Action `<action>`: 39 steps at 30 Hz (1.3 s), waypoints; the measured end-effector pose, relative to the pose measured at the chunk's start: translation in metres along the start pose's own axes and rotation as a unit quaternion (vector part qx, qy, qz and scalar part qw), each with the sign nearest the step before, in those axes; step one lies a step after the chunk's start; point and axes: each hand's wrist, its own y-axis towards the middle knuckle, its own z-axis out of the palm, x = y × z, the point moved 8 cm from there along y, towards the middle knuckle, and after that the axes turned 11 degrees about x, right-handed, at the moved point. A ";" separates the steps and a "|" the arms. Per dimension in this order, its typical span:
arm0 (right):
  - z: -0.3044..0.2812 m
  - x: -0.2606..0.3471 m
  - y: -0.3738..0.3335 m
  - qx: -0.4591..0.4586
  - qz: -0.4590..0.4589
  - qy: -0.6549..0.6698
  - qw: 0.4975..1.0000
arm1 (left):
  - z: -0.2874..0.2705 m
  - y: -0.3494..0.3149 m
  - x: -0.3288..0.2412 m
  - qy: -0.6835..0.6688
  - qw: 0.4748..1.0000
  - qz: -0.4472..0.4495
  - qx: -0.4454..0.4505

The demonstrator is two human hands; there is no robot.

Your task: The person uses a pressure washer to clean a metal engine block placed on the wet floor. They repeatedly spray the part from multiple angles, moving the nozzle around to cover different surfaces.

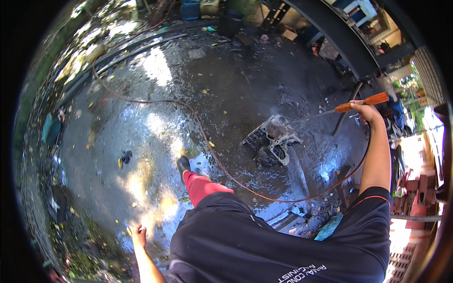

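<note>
My right hand (366, 112), raised at the right, is closed round a spray lance (343, 108) with orange grips and a thin metal rod. The rod points left and down toward a dirty metal engine block (276, 137) lying on the wet floor. A faint haze hangs near the block, and its tip is hard to make out. At the lower left my left hand (138, 234) hangs low, away from the lance, its fingers loosely bent and apart. I see nothing held in it.
A reddish-brown hose (203, 127) loops across the wet, puddled floor (104, 155) and rises toward my right hand. A small dark object (126, 158) lies on the left. Containers (190, 10) stand at the back, and a dark steel beam (337, 35) crosses the upper right.
</note>
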 end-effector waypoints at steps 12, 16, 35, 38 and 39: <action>-0.024 0.014 0.035 -0.033 0.113 0.036 0.992 | -0.110 0.157 -0.237 0.015 0.999 0.042 0.009; -0.023 0.033 0.046 -0.022 0.128 0.028 0.991 | -0.124 0.182 -0.295 0.013 0.994 0.105 0.016; 0.028 0.167 -0.070 -0.158 0.007 -0.095 0.983 | -0.187 0.357 -0.346 0.079 0.987 0.004 0.140; 0.045 0.233 -0.092 -0.163 0.019 -0.140 0.977 | -0.195 0.387 -0.390 0.069 0.981 0.081 0.165; 0.050 0.255 -0.096 -0.161 0.019 -0.149 0.976 | -0.199 0.395 -0.402 0.058 0.979 0.092 0.170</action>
